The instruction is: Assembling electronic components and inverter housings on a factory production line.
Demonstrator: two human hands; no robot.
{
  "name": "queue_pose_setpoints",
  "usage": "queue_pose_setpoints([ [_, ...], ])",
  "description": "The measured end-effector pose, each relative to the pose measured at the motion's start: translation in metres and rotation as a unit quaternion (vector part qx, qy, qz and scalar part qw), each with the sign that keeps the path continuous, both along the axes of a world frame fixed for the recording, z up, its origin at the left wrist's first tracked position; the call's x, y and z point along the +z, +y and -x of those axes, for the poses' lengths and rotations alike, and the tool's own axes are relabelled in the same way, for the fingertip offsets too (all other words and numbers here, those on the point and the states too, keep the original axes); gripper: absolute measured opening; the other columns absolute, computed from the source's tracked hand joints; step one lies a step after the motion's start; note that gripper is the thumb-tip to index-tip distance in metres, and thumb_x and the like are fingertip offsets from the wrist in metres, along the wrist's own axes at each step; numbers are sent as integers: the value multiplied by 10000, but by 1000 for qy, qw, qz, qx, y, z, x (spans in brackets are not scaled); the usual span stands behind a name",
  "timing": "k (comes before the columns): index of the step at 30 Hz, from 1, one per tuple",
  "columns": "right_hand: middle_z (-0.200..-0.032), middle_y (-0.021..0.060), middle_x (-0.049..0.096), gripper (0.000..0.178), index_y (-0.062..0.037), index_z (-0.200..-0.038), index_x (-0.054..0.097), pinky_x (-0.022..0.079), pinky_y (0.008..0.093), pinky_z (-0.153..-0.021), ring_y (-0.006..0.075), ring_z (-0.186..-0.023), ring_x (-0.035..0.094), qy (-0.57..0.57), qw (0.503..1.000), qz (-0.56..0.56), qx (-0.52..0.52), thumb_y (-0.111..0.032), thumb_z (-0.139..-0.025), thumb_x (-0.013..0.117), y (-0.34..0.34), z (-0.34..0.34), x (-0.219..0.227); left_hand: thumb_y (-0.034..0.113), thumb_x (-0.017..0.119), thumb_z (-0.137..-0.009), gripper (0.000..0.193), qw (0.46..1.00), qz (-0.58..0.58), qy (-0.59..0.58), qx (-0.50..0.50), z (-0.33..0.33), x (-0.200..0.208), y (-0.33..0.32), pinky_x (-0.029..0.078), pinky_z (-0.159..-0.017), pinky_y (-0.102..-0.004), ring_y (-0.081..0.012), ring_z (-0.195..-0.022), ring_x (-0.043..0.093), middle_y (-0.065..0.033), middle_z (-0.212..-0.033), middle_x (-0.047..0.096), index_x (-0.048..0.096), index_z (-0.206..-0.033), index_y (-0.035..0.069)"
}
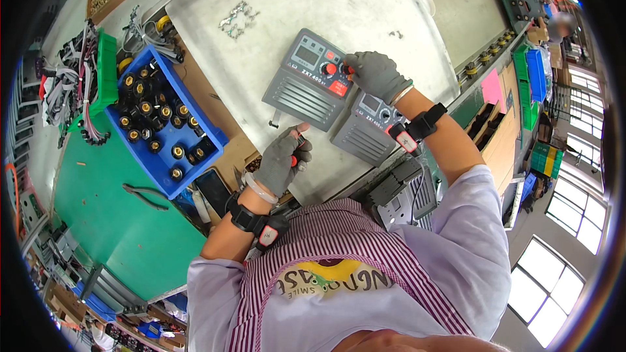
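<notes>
A grey front panel (297, 94) with a dark display window and vent slots lies on the white work surface (313, 0). My right hand (377, 75), in a grey glove, has its fingers closed at the panel's right edge on a red knob (349, 72). Another red knob (330, 69) sits on the panel just left of those fingers. In front of the panel, my gloved left hand (279, 161) is curled around small red-and-black knobs (295, 161), partly hidden by its fingers. A second grey panel (365, 133) lies to the right, below my right wrist.
At left stands a blue bin (223, 138) of black round connectors (154, 107). Pliers (145, 197) lie on a green mat (111, 202), near a dark phone (213, 190). Small metal parts (240, 19) are scattered farther back. More grey panels (405, 189) stand close to my body.
</notes>
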State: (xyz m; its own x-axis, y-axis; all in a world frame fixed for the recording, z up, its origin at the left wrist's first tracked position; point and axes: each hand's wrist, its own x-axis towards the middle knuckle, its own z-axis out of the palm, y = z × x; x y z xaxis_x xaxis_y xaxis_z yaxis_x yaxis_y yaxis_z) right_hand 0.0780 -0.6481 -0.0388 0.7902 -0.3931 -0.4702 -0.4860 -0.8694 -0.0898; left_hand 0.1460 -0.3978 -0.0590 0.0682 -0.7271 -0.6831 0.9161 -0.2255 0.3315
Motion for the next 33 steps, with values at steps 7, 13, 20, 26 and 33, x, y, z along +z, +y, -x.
queue_pose_setpoints([
  [7, -742, 89, 593, 187, -143, -912, 585, 474, 383, -612, 274, -725, 595, 32, 999, 17, 15, -140, -730, 543, 2, -7, -3, 283, 456, -873, 206, 999, 30, -29, -20, -3, 4, -2, 376, -440, -189, -95, -551, 481, -110, -816, 564, 462, -874, 77],
  [13, -768, 82, 600, 227, -158, -954, 587, 475, 390, -618, 277, -733, 594, 45, 999, 13, -13, -128, -733, 543, 4, -7, -7, 287, 459, -867, 193, 998, 10, -56, -16, -3, 7, -3, 386, -441, -187, -105, -586, 522, -142, -853, 577, 451, -833, 98],
  [20, -846, 58, 591, 261, -157, -980, 580, 482, 375, -641, 259, -790, 585, -132, 989, 61, 11, -231, -729, 580, 33, -1, 36, 334, 434, -885, 282, 999, 17, -12, 42, -1, 17, -10, 397, -451, -198, -142, -609, 537, -131, -879, 567, 468, -878, 54],
  [26, -774, 60, 543, 319, -121, -929, 548, 474, 373, -603, 234, -734, 575, -143, 981, -118, 63, -319, -685, 602, 93, 28, 69, 307, 414, -894, 301, 996, 67, -30, 56, 19, 27, -23, 423, -500, -238, -152, -648, 541, -92, -858, 544, 470, -974, 22],
  [33, -761, 53, 550, 295, -91, -839, 519, 457, 348, -549, 236, -677, 570, -173, 982, -52, 47, -281, -644, 634, 102, 64, 85, 245, 452, -871, 244, 993, 89, -71, -20, 39, 38, -25, 436, -531, -252, -133, -647, 525, -69, -832, 552, 509, -961, 25],
])
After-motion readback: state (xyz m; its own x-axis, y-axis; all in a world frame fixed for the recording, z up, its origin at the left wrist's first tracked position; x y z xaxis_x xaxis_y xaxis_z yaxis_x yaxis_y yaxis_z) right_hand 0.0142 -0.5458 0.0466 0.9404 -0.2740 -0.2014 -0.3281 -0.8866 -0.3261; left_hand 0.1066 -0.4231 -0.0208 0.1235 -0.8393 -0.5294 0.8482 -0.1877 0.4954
